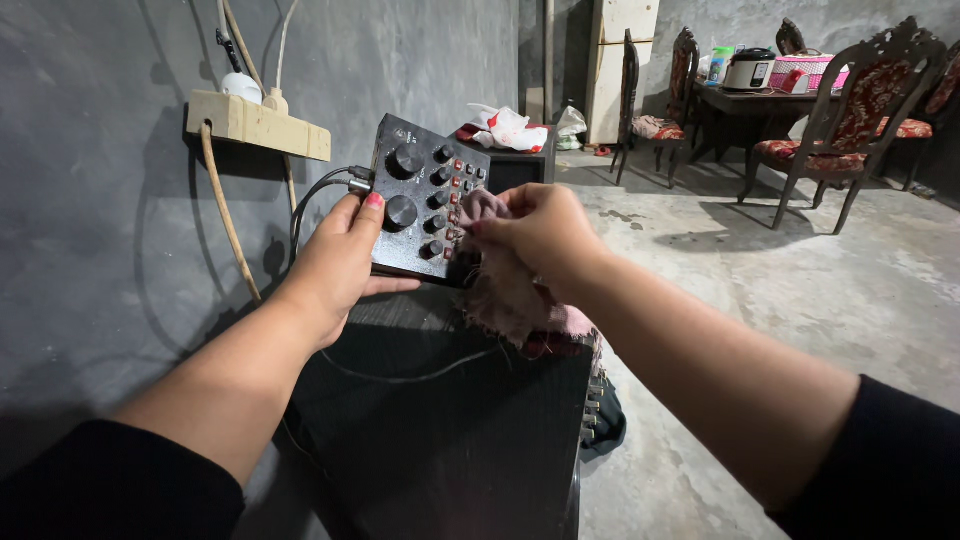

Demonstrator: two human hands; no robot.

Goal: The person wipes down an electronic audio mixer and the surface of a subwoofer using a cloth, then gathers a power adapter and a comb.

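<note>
Gripping the mixer [425,200] from below, the left hand [340,265] tilts its knobbed face up, thumb pressed on the front edge, fingers curled underneath to steady it. The right hand [535,235] pinches a pink rag [510,300] against the small buttons, fingertips bunched together. A cable [320,190] trails off beyond the left thumb; the speaker [450,420] sits beneath both hands.

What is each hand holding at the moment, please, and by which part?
The left hand holds the black knobbed audio box by its lower left edge; the right hand bunches a pinkish cloth against its buttons.
</note>
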